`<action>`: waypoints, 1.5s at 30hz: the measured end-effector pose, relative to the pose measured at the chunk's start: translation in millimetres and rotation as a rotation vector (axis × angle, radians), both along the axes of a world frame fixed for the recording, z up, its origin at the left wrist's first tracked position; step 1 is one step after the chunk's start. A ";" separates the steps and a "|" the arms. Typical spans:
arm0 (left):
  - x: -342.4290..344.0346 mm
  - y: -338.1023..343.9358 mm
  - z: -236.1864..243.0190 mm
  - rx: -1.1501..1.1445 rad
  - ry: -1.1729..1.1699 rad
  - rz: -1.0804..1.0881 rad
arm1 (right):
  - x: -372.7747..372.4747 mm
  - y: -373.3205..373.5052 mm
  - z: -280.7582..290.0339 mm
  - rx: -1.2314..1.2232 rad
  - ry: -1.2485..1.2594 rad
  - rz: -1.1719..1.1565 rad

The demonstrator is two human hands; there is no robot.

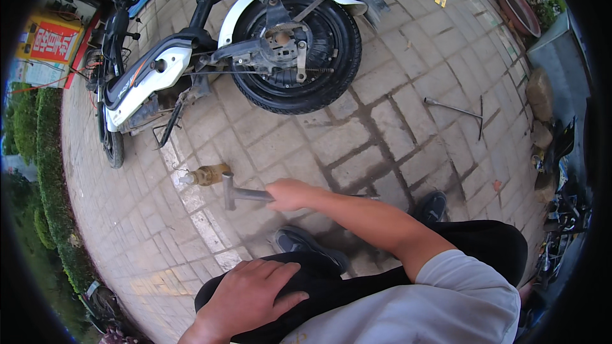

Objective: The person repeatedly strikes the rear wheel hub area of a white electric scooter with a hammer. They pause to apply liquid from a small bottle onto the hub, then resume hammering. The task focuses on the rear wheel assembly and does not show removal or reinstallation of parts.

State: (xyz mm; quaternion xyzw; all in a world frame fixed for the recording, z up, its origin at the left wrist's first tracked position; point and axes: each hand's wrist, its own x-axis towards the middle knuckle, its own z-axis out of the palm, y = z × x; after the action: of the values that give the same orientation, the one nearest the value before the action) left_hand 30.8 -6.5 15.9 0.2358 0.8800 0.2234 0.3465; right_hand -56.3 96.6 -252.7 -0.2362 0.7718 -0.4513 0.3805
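My right hand (288, 195) is closed round the handle of a hammer (252, 195), its metal head pointing left above the paving. Just beyond the hammer head, a clear bottle (208, 175) with yellowish-brown liquid lies on its side. My left hand (252, 296) rests on my left thigh, fingers stretched out and nothing in it. Ahead of me is a white and black electric scooter (153, 67). Its rear wheel (347, 57) faces me, with the hub, a spring and bracket exposed; neither hand touches it.
A T-handled socket wrench (452, 108) lies on the paving to the right. Farther off are a yellow scrap (440, 0) and a reddish basin (517, 9). Stones (539, 94) and dark clutter line the right edge; a hedge (51, 153) runs along the left.
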 end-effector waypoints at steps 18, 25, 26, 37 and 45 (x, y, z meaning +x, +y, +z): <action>-1.7 -15.9 -8.6 0.086 0.075 -0.054 | -82.8 170.7 2.6 -1.008 -0.116 -2.105; -8.1 -6.5 -5.0 0.102 0.072 -0.061 | -3.2 76.4 -90.6 -0.027 -0.279 -0.813; -8.9 -5.0 -4.8 0.091 0.073 -0.055 | 7.5 59.9 -93.4 0.084 -0.084 -0.614; -6.6 0.8 -0.5 0.057 0.072 0.006 | -52.6 75.7 -21.0 -0.058 -0.140 -0.688; -4.9 -13.3 -10.9 0.110 0.067 -0.056 | -42.1 155.6 -28.5 -0.644 -0.183 -1.714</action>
State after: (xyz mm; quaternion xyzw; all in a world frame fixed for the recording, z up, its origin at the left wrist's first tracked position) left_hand 25.9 -19.8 5.0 0.2865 0.8705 0.2536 0.3095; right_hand -98.5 252.2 -281.2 0.3588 0.4867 -0.7890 -0.1086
